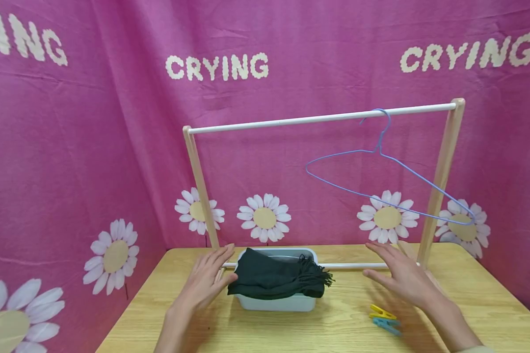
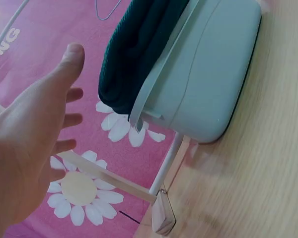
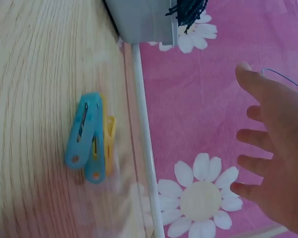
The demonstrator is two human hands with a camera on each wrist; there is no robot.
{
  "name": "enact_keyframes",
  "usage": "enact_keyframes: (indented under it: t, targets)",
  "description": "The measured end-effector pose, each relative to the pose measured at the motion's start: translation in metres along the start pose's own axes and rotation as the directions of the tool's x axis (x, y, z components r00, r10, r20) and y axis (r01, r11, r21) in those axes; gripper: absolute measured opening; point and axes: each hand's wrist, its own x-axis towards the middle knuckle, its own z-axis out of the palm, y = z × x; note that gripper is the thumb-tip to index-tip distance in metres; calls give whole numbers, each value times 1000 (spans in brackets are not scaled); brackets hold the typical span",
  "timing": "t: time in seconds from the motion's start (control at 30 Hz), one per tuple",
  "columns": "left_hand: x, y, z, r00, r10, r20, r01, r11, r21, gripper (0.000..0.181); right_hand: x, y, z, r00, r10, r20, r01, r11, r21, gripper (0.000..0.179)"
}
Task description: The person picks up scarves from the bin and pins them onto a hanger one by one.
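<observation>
A folded dark scarf [image 1: 267, 274] with fringe at its right end lies across the top of a grey plastic basin [image 1: 278, 304]. My left hand [image 1: 205, 277] is held just left of the scarf, fingers extended and holding nothing; the left wrist view shows a gap between that hand [image 2: 35, 124] and the scarf [image 2: 134, 54]. Off to the right of the basin, my right hand [image 1: 404, 277] hovers with its fingers spread and nothing in them. Below it on the table lie a yellow clothespin [image 1: 382, 312] and a blue clothespin [image 1: 386, 324], side by side.
Behind the basin stands a wooden rack with a white top bar [image 1: 282, 121]. A blue wire hanger [image 1: 380, 152] hangs near the bar's right end. A white lower bar [image 1: 353, 265] runs close above the wooden table [image 1: 335, 333]. Pink curtains surround the table.
</observation>
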Motion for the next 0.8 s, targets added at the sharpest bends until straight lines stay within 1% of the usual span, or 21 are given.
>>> enact_keyframes:
  t: [0.13,0.2,0.27,0.33,0.4,0.5,0.67,0.8]
  targets:
    - [-5,-3,0,996,87,-30,-88,996,-29,56,5,-5,6,1000,6,-1,-6,995,101,53]
    - [-8,-4,0,993,112,-35,-114,992,-51,52,8,-7,9,1000,12,2,-12,992,129,49]
    - [-12,-5,-1,994,111,-22,-113,989,-91,52,12,-10,13,1000,17,13,-19,988,155,45]
    - [-15,-4,-2,996,89,11,-87,987,-136,54,15,-13,17,999,21,31,-27,982,188,44]
    - [-17,-4,-1,997,72,43,-64,985,-161,56,18,-15,22,998,33,47,-42,976,215,42]
    - [-19,-4,0,995,67,72,-53,983,-178,59,23,-17,29,996,60,63,-75,963,258,38]
    - [-21,-3,4,991,99,95,-77,975,-211,68,32,-20,38,989,81,123,-117,938,326,35]
    - [-18,-2,7,981,168,94,-146,967,-209,75,39,-24,44,980,81,179,-144,917,371,35]
